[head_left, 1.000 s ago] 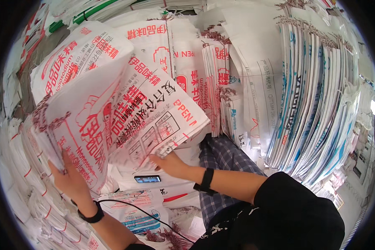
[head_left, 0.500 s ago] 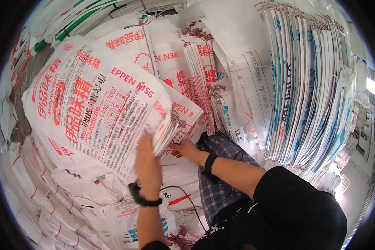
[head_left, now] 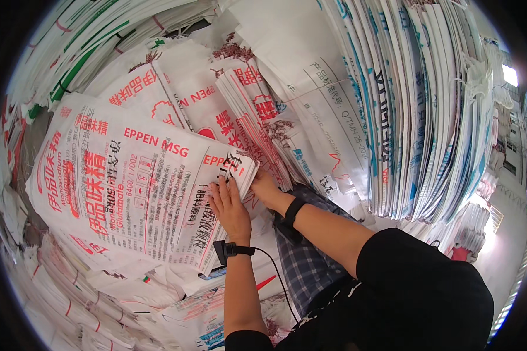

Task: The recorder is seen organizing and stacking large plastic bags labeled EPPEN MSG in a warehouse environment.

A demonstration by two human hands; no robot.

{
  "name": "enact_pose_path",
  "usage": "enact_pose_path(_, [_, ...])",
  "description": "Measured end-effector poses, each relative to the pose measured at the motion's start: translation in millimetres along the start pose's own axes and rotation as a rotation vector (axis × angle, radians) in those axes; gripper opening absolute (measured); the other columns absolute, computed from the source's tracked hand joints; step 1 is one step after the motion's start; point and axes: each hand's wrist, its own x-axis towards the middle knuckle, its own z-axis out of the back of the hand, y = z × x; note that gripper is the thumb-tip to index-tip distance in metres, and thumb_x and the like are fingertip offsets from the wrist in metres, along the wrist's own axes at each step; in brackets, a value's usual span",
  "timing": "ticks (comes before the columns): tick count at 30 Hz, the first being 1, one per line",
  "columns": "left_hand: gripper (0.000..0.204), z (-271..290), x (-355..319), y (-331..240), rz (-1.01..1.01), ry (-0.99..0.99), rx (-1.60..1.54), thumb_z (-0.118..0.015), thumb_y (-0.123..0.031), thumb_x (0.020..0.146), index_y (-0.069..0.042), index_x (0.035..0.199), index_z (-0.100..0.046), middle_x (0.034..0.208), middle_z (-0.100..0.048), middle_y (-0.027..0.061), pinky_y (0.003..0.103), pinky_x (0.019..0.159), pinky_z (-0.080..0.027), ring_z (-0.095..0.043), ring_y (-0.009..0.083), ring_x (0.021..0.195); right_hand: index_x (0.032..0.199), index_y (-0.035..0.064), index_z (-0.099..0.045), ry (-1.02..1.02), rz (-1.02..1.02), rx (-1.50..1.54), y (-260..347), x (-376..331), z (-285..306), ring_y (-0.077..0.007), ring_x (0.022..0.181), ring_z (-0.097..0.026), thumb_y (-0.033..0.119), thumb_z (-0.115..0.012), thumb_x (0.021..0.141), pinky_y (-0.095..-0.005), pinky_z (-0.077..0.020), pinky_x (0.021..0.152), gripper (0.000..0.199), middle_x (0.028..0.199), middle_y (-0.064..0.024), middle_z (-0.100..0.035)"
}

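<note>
A white woven sack (head_left: 158, 187) with red and black print lies spread in front of me, its right end folded flat into layers. My left hand (head_left: 231, 209) rests palm down on that folded end, its fingers spread over the black lettering. At the right edge of the layers, my right hand (head_left: 266, 187) grips the sack's corner, and its fingertips are partly hidden by the sack. Just beyond lie more white sacks (head_left: 199, 96) with red print.
A tall stack of folded sacks (head_left: 416, 117) with blue print stands at the right. Bundles of sacks tied with cords (head_left: 70, 298) line the lower left, and green-edged ones (head_left: 93, 47) fill the far left. A black cable (head_left: 278, 275) trails from my left wristband.
The sack's right end, earlier bunched with its stitched edges showing, now lies flatter. My left hand has moved right onto it, and my right hand has moved slightly up to its corner.
</note>
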Motion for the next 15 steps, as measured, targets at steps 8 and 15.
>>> enact_pose_path(8, [0.066,-5,-14,8,0.011,-0.024,0.023,-0.061,0.002,0.079,-0.013,0.142,-0.046,0.153,-0.034,0.0148,0.056,0.115,-0.021,-0.027,0.0405,0.143,0.11,-0.0002,-0.068,0.03,-0.17,0.076,41,-12,0,-0.0149,0.086,-0.064,0.005,-0.065,0.085,-0.0298,-0.0506,0.076,0.026,0.103,-0.0085,-0.07])
enact_pose_path(15, [0.071,0,-15,6,0.034,-0.025,-0.023,-0.071,-0.006,0.078,-0.015,0.143,-0.044,0.154,-0.032,0.0146,0.057,0.115,-0.02,-0.025,0.0405,0.143,0.11,-0.0022,-0.066,0.161,-0.097,0.144,41,-34,1,-0.014,0.089,-0.065,-0.001,-0.06,0.088,-0.0285,-0.0528,0.076,0.023,0.102,-0.0066,-0.07])
